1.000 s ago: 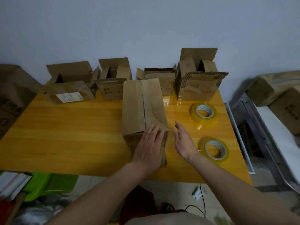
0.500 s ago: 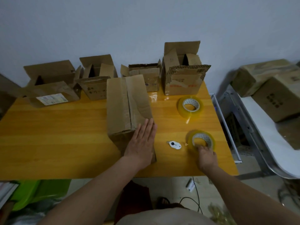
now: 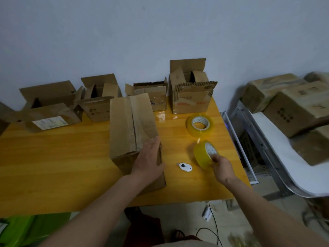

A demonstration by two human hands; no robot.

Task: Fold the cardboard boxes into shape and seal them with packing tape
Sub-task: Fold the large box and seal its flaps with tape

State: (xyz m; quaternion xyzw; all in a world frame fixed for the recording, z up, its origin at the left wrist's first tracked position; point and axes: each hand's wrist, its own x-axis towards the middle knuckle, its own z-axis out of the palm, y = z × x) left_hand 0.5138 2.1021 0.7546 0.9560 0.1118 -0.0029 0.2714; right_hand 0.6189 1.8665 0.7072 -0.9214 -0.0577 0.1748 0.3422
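Tape roll (image 3: 203, 155) pinched upright in right hand (image 3: 221, 167)'s grip; left hand (image 3: 148, 160) flat on box (image 3: 131, 125).

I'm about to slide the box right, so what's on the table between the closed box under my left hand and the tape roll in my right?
In the head view, a small white cutter lies on the table between the box and the held tape roll.

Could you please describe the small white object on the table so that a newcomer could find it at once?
On the yellow wooden table, look near the front edge, between the closed cardboard box and the tape roll held in the right hand. The white cutter lies flat there, the only small white thing.
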